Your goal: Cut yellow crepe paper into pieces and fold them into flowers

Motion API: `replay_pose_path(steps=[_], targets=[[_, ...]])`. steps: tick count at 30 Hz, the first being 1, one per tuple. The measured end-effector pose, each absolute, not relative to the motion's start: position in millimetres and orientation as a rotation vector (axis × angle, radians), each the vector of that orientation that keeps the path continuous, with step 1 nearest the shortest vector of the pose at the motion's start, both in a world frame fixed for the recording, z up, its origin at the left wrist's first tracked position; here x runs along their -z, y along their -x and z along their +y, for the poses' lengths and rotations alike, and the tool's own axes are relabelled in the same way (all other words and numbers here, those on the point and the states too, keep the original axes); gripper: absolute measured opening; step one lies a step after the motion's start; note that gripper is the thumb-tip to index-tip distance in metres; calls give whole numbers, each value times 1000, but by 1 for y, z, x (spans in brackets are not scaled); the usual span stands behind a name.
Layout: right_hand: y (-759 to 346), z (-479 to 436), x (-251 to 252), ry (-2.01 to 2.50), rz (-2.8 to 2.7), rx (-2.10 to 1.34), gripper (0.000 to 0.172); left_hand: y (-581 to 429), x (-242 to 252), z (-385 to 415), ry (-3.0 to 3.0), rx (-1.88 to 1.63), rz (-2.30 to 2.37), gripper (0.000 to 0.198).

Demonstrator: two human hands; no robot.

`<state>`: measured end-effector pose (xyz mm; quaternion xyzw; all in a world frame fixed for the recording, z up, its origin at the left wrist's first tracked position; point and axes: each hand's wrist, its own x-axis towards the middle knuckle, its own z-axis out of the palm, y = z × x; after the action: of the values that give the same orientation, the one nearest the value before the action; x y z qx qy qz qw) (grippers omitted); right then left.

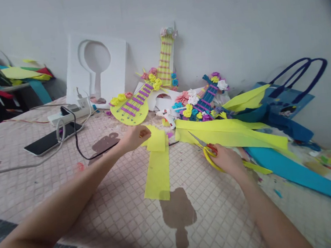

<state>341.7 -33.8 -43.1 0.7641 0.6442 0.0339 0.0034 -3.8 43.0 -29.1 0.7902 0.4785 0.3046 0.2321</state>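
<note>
My left hand (133,137) is closed, pinching the top of a long yellow foam strip (158,168) that lies on the quilted pink cloth (115,209). My right hand (228,158) grips yellow-handled scissors (207,151), blades pointing up-left toward a pile of yellow foam sheets (229,132). Just beyond both hands lie a yellow foam guitar (135,105) and a blue one (206,101), both decorated with paper flowers.
A third guitar (166,60) and a white foam cutout board (97,68) lean on the wall. A phone (52,140), power strip (70,114) and cables lie at left. Blue foam sheets (296,170) and a blue bag (288,98) fill the right. Brown guitar-shaped cutouts (178,214) lie on the cloth.
</note>
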Motion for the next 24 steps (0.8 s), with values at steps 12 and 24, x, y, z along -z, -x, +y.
replay_pose_path(steps=[12,24], targets=[[-347,-36,45,-2375,2281,-398,34,-21,57,29,-2711,-582,1002,29],[-238,-86,51,-1043,3245,707,50,-7,57,43,-2695,-577,1226,20]])
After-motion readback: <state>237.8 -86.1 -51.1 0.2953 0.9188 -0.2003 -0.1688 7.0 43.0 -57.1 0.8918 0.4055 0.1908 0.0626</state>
